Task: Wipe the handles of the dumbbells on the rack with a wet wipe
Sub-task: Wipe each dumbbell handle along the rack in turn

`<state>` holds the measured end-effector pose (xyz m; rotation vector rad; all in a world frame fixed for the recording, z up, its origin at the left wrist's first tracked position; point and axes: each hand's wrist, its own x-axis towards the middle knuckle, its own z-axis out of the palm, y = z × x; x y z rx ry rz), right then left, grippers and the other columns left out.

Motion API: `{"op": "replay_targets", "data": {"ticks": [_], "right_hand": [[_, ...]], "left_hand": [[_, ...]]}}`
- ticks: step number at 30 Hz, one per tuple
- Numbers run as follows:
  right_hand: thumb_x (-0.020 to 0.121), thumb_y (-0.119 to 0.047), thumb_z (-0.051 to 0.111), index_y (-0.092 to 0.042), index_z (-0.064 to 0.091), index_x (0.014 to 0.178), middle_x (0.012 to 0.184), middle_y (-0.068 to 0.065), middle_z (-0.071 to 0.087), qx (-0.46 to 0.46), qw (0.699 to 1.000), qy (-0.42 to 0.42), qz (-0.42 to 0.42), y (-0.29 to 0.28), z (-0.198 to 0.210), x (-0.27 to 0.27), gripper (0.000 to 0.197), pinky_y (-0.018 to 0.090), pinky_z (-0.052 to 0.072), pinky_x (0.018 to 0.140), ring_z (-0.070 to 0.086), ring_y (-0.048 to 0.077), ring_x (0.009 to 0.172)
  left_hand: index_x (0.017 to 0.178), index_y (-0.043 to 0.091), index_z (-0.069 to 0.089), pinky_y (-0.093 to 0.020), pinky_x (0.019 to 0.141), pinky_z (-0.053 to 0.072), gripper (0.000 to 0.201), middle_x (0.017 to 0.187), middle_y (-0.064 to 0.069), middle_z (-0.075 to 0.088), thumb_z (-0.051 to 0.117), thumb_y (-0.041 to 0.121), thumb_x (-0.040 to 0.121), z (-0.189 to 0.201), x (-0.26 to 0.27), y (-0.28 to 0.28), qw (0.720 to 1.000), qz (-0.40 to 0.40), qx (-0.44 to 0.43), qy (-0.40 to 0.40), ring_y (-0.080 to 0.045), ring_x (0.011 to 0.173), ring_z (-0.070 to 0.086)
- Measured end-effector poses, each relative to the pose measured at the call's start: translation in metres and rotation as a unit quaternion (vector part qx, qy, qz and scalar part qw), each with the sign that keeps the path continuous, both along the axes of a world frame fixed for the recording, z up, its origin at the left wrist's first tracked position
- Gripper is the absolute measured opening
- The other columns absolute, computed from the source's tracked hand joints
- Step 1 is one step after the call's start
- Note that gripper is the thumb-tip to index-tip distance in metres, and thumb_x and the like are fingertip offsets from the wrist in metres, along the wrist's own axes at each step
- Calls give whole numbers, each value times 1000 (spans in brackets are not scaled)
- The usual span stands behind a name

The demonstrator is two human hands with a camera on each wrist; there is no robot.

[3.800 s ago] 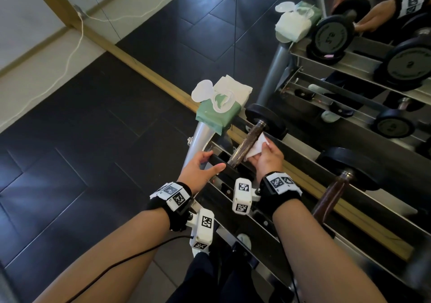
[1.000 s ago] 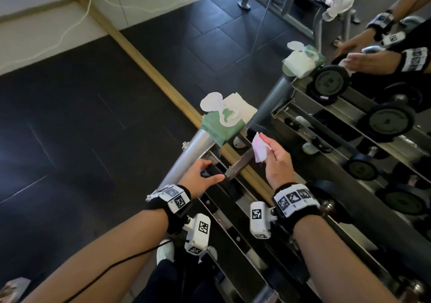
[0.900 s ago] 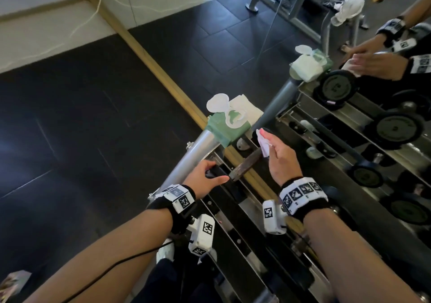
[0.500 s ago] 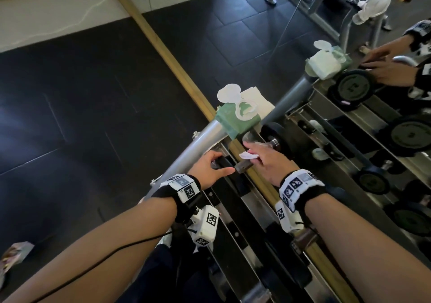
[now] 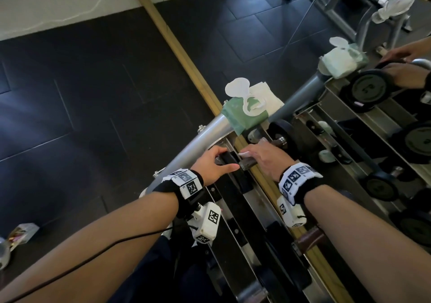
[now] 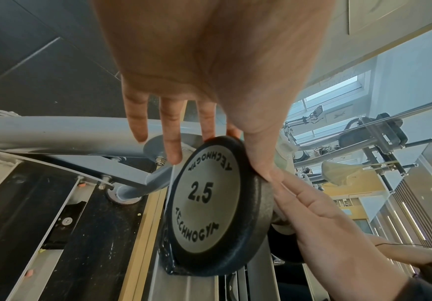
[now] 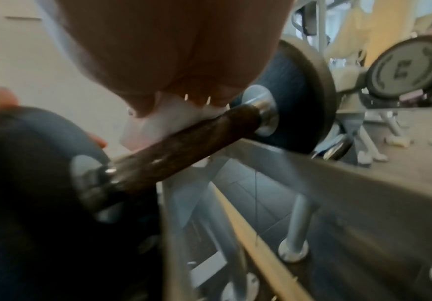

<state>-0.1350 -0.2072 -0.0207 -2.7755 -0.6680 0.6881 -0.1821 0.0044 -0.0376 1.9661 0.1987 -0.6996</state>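
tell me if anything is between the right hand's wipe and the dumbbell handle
Nothing visible. The right hand already presses the wet wipe directly onto the brown handle. The left hand only holds the near weight plate, off the handle.

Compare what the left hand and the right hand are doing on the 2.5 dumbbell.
The left hand rests bare, fingers straight, on the dumbbell's near weight plate; the right hand curls over the brown handle. The left hand holds nothing; the right hand presses a white wet wipe to the handle. Both touch the same dumbbell.
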Motion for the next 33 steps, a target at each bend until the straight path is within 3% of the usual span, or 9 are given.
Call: {"op": "replay_targets", "data": {"ticks": [2, 5, 9, 14, 20, 23, 27, 30, 33], "right_hand": [[95, -10, 46, -38, 57, 127, 113, 5, 56, -32, 999, 5, -33, -7, 5, 6, 43, 45, 53, 88, 60, 26, 97], [94, -10, 48, -32, 51, 120, 102, 3, 57, -93, 994, -20, -51, -13, 12, 13, 34, 43, 54, 86, 62, 26, 96], [94, -10, 51, -30, 52, 120, 110, 3, 56, -53, 998, -11, -33, 2, 11, -4, 33, 37, 57, 84, 64, 18, 88], [89, 1, 54, -33, 54, 132, 138, 1, 48, -22, 998, 48, 15, 1, 13, -13, 55, 39, 54, 96, 63, 20, 110], [93, -6, 46, -29, 58, 126, 128, 4, 57, -55, 993, -32, -98, -18, 26, -2, 42, 41, 52, 93, 64, 28, 104], [92, 0, 48, -30, 53, 131, 135, 6, 50, -61, 997, 13, -50, 3, 20, -18, 49, 33, 53, 89, 63, 25, 106], [99, -2, 44, -28, 42, 147, 158, 5, 32, -34, 997, 66, 14, 9, 17, -34, 55, 36, 37, 111, 45, 27, 136], [95, 2, 46, -31, 47, 140, 145, 3, 46, -35, 997, 14, -62, -15, 24, -21, 56, 27, 48, 93, 62, 22, 109], [96, 2, 44, -28, 43, 147, 156, 3, 38, -53, 992, -14, -117, -29, 22, -11, 59, 34, 37, 111, 50, 26, 133]], "left_hand": [[141, 35, 41, -27, 90, 44, 72, 144, 5, 47, 72, 53, 79, 0, 0, 1, 1000, -3, -7, 1, -15, 116, 56], [141, 36, 40, -22, 82, 39, 71, 143, 5, 47, 72, 54, 79, 0, 0, 1, 1000, -4, -6, -2, -7, 108, 50], [141, 34, 41, -20, 83, 38, 71, 144, 5, 46, 72, 52, 80, -1, 2, 1, 1000, -6, -3, -5, -9, 114, 50], [140, 31, 41, -18, 81, 37, 70, 144, 4, 46, 73, 49, 81, -1, 3, 0, 1000, -12, -4, -9, -7, 112, 48], [141, 35, 41, -24, 88, 36, 69, 146, 4, 44, 71, 52, 81, -5, 2, 1, 1000, -10, 2, -3, -16, 128, 46], [139, 34, 42, -24, 88, 38, 68, 143, 4, 47, 71, 52, 80, -8, 2, 0, 1000, -7, -1, -8, -14, 123, 50], [136, 33, 44, -14, 74, 37, 65, 138, 6, 51, 72, 51, 81, -8, 3, 0, 1000, -13, 1, -19, -1, 100, 52], [140, 32, 42, -20, 92, 35, 68, 145, 6, 47, 71, 52, 81, -8, 3, 1, 1000, -17, 10, -21, -10, 126, 48], [140, 31, 42, -23, 97, 32, 69, 147, 6, 45, 71, 51, 81, -8, 2, 0, 1000, -11, 2, -15, -13, 135, 42]]}}
